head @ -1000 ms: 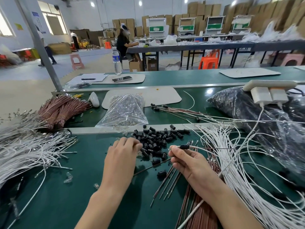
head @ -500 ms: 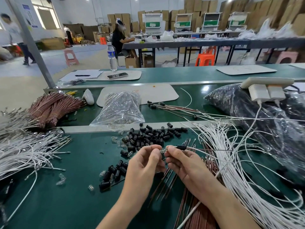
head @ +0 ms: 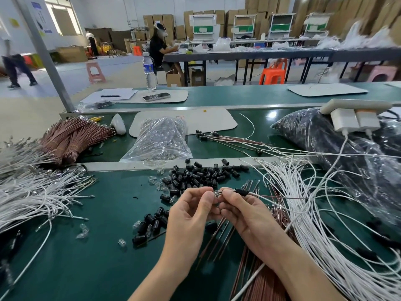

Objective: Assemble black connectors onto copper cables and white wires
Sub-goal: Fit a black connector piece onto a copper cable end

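My right hand (head: 243, 210) pinches a white wire and a copper cable (head: 280, 196) that carry a black connector (head: 241, 192) just right of its fingertips. My left hand (head: 191, 210) pinches a small clear piece (head: 216, 194) at the wires' tips, fingertips touching those of the right hand. A pile of loose black connectors (head: 197, 173) lies on the green table behind the hands, a smaller cluster (head: 153, 222) to the left. Loose copper cables (head: 219, 240) lie under the hands. White wires (head: 314, 213) spread at the right.
More white wires (head: 32, 192) and bundled copper cables (head: 71, 137) lie at the left. A clear bag (head: 160, 140), finished wires (head: 227, 140), a black bag (head: 325, 144) and a white power strip (head: 355, 114) sit behind. Small clear pieces (head: 82, 231) are scattered on the table.
My left hand came from the connector pile to the right hand's fingertips and now pinches at the wire tips. Several black connectors now lie in a cluster to the left.
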Tool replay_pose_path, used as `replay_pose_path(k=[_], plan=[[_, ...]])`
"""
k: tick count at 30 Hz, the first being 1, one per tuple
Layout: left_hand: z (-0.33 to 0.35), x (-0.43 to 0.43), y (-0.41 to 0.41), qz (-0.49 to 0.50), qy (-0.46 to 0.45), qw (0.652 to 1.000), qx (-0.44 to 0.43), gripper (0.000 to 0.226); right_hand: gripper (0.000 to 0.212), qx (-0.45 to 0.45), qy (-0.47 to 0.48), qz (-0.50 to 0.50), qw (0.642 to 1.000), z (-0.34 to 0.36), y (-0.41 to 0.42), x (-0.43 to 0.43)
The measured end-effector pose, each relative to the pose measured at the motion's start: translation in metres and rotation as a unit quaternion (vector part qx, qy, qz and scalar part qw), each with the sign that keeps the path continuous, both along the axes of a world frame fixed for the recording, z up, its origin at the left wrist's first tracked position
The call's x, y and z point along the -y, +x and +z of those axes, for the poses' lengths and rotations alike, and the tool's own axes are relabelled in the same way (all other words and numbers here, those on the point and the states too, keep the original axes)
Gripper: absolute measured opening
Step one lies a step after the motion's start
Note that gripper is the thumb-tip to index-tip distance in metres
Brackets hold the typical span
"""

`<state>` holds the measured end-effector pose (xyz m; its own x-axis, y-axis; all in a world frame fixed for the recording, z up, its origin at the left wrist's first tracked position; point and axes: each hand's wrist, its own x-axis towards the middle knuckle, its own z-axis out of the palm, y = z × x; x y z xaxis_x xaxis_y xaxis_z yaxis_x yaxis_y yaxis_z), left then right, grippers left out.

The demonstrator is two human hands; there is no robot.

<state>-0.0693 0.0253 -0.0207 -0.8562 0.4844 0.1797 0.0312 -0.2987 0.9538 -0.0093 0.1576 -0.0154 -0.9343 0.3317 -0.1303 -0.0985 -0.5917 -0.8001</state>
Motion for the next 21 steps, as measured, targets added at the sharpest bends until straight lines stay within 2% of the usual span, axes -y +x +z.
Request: replay_pose_path(k=[14,21], plan=[[0.0007,0.0007,0.0004,-0.004,-0.001,1.000,-0.015,0.025,0.016,0.000,0.005,-0.003,1.000,0.0013,0.0010,0.0006],[0.0015,0.0023,0.0007,0.003,-0.031,0.997,-0.067,0.017,0.015,0.002,0.041,-0.017,0.999,0.0010,0.0010,0.0009]])
